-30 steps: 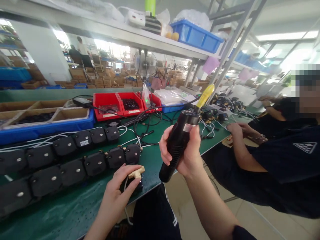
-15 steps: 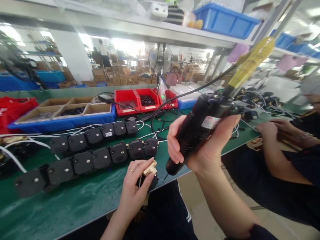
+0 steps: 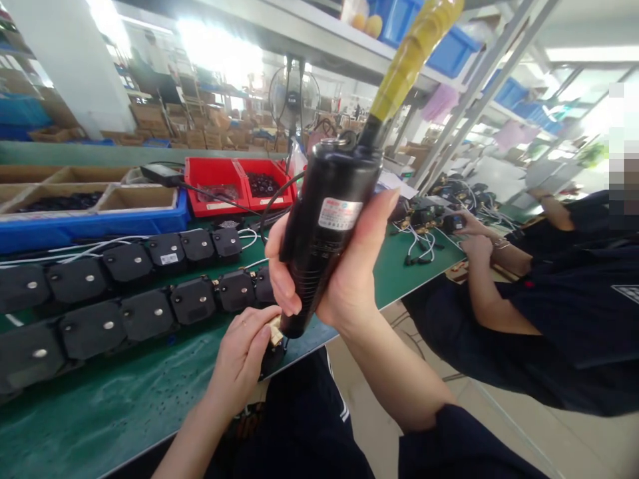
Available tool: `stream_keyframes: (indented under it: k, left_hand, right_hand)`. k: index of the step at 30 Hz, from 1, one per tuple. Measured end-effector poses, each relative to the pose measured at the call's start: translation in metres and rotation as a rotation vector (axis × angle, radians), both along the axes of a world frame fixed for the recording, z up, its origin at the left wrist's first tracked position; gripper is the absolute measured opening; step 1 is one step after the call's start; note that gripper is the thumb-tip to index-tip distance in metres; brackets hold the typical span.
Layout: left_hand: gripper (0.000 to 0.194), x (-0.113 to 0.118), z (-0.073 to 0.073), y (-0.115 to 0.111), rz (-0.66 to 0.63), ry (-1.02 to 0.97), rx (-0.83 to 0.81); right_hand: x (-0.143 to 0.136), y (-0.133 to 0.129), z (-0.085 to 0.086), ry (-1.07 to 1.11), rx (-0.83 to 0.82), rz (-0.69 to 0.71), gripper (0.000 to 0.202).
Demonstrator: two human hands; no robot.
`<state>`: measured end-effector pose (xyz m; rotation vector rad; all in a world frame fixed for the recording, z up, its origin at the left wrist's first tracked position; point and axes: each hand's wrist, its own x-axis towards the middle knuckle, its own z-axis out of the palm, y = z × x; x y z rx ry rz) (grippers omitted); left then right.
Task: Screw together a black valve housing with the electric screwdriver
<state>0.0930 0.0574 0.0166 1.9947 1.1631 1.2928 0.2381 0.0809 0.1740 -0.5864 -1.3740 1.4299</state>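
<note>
At table edge | right hand clamps screwdriver, now lowered onto left-hand-pinched fitting

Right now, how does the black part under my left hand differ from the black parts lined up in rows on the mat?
The held black part sits alone at the table edge, partly covered by the left hand, with a brass fitting showing. The rowed black parts lie untouched, side by side. Both look like black housings.

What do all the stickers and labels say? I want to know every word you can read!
None can be read.
Sticker on the black electric screwdriver, red and white: print too small and blurred.
White label on one black part in the back row: too small.
White strips on the red bins: blurred.
Badge on the co-worker's sleeve: a pattern, no legible words.
</note>
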Motion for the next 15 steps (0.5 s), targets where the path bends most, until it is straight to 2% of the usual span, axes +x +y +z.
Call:
stream_keyframes:
  k: [3, 8, 15]
  left_hand:
    - [0.038, 0.0016, 0.0026, -0.0002, 0.003, 0.027, -0.012]
    - [0.041, 0.0025, 0.0048, -0.0002, 0.027, 0.041, -0.032]
    - [0.038, 0.0014, 0.0028, -0.0003, 0.013, 0.044, 0.001]
  right_hand:
    - [-0.0012, 0.0017, -0.0026, -0.113, -0.053, -0.09, 0.093]
    - [0.0006, 0.0036, -0.0056, -0.065, -0.007, -0.039, 0.09]
    - [0.0013, 0.0024, -0.0065, -0.102, -0.066, -0.105, 0.094]
